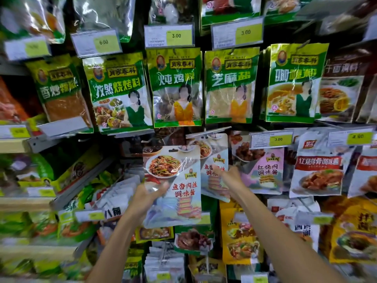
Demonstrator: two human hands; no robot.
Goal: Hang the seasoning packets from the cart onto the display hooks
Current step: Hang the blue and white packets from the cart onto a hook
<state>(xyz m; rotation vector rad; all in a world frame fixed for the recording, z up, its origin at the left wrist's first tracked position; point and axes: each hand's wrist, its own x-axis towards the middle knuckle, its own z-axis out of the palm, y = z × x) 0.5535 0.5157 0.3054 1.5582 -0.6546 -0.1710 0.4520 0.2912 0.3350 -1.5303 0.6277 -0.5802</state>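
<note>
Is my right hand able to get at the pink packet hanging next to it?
Likely yes: the right hand touches the hung packet beside the pink packet, with nothing between them.

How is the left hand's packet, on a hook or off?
Off: the left hand grips the packet low, and its top hole is empty.

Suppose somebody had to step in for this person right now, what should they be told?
Left hand grips a seasoning packet by its left edge, raised before the display, not yet hooked.
Right hand touches the matching hanging packet; whether it pinches it is unclear.
That one hangs from the display hook above.
Done: at least one such packet is hung.
Left: likely slip the held packet onto that hook. The cart is out of view, so remaining stock is unknown.
</note>
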